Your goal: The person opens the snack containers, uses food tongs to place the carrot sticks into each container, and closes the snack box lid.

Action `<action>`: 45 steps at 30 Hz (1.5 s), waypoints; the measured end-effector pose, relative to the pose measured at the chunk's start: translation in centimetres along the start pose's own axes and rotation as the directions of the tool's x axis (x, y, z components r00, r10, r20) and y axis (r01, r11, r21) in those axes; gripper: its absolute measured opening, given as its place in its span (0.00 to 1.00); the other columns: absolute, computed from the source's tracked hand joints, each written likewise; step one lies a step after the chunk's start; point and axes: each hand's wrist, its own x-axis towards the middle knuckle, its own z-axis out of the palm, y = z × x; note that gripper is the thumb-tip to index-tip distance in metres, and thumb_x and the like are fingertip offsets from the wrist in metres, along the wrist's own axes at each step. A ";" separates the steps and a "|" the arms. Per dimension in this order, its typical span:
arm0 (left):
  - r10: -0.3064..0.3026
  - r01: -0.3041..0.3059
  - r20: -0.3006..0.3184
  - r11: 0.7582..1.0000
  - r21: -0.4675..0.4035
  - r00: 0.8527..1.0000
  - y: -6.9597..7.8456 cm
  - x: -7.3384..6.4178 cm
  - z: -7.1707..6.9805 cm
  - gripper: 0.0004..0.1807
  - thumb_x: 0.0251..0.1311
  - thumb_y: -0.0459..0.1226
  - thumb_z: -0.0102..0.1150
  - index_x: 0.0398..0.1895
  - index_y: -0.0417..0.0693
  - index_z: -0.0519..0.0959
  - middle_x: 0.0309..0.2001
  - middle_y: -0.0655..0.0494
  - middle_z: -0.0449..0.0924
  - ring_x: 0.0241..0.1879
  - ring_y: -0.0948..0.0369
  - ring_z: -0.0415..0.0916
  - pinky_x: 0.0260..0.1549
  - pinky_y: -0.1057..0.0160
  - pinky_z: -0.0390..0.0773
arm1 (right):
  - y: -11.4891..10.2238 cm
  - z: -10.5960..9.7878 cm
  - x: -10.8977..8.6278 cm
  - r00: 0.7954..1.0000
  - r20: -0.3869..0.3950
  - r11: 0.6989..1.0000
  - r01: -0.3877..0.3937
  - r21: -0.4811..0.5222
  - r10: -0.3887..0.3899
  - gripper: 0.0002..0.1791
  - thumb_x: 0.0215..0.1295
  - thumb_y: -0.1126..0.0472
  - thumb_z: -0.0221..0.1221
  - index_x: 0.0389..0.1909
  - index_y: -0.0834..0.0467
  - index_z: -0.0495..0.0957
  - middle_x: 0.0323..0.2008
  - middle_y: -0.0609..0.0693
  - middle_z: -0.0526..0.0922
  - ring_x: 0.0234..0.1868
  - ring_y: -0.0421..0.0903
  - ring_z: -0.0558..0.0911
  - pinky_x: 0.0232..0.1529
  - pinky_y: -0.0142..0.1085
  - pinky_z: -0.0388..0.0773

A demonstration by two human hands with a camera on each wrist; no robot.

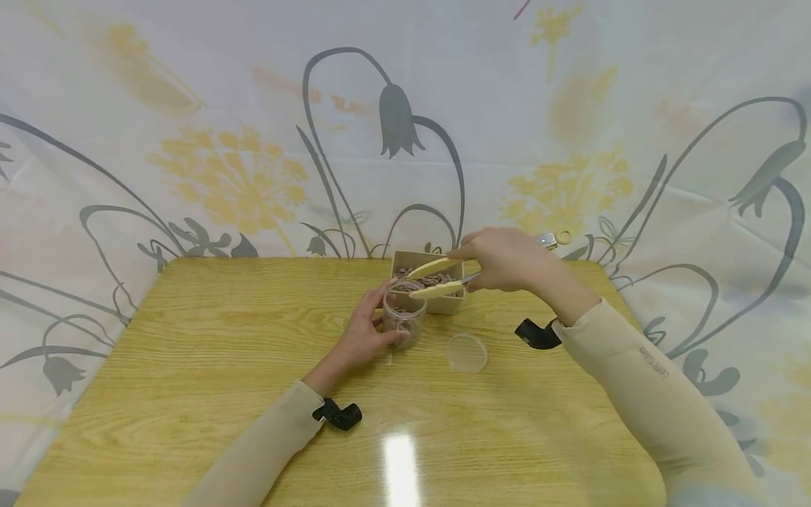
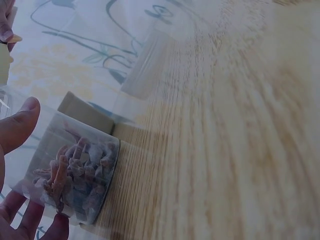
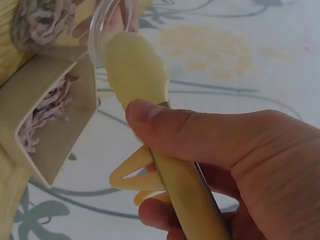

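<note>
My left hand [image 1: 361,336] grips a clear jar [image 1: 405,325] around its side, thumb toward the front. Purplish-grey dried strips [image 2: 80,167] lie in the lower part of the jar, which stands on the table in the left wrist view. My right hand [image 1: 514,262] holds yellow-tipped tongs [image 3: 135,70] by their arms. The two tong tips are apart, over the jar's mouth and the box edge; I see nothing between them. Right behind the jar is a beige box [image 1: 445,305] with more of the strips [image 3: 47,112] inside.
A round translucent lid [image 1: 467,353] lies flat on the wooden table [image 1: 209,359], to the right of the jar. Behind the table's back edge hangs a flower-patterned cloth [image 1: 253,91]. Black wrist cameras [image 1: 537,334] sit on both sleeves.
</note>
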 end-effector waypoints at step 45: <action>-0.015 0.015 0.026 1.000 -0.004 1.000 3.8 -0.7 -0.3 0.49 0.54 0.23 0.70 0.77 0.41 0.55 0.57 0.28 0.61 0.63 0.34 0.63 0.59 0.40 0.70 | 3.2 6.6 8.0 0.971 0.197 0.980 -0.161 0.113 0.137 0.39 0.55 0.52 0.73 0.68 0.56 0.73 0.61 0.55 0.78 0.40 0.50 0.79 0.38 0.43 0.78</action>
